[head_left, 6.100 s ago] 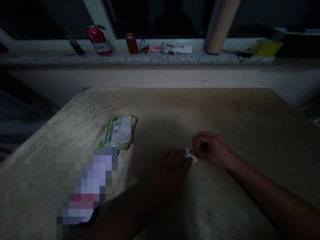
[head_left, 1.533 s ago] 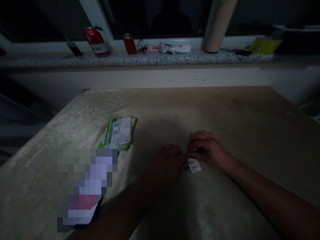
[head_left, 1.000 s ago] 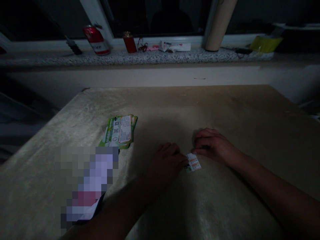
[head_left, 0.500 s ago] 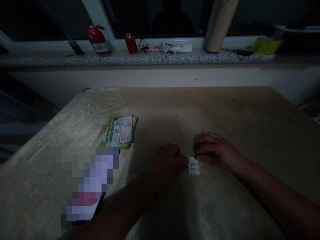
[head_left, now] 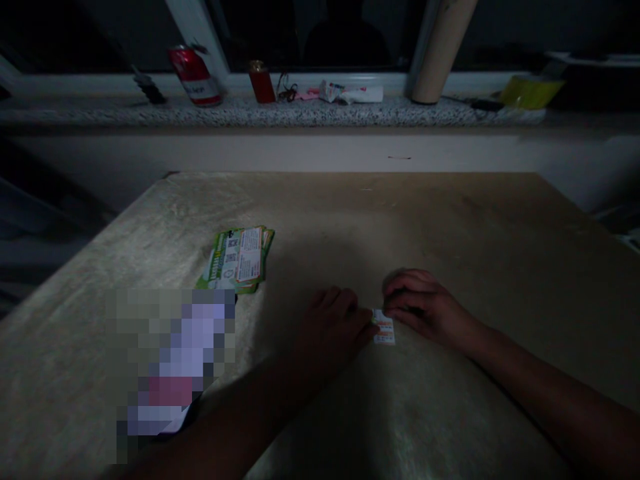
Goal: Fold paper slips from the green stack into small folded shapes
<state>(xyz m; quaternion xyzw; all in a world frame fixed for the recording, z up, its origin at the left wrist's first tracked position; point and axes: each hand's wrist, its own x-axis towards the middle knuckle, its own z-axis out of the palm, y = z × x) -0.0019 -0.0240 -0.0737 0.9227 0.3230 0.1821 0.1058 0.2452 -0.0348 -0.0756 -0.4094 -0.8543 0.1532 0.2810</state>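
A small white printed card (head_left: 385,333) with orange and dark lettering lies at the middle of the table, partly covered on its left side. My left hand (head_left: 331,323) rests on the table, fingers curled, with the thumb and fingertips holding the card's left side. From the right, my right hand (head_left: 421,303) meets the card's upper right corner, its fingers bent and drawn together there. Deep shadow hides the exact finger contact. To the left lies a stack of green and white printed cards (head_left: 239,257).
A phone (head_left: 187,360), partly blurred out, lies beside my left forearm on the table (head_left: 465,413). Along the granite windowsill (head_left: 310,118) stand a red can (head_left: 195,75), a red lighter (head_left: 262,83), crumpled wrappers (head_left: 353,93), a cardboard tube (head_left: 440,53) and a yellow item (head_left: 531,92).
The right fingertips have come slightly closer to my left hand at the card's top edge. The card has turned a little, and more of its upper left shows. The view has shifted slightly.
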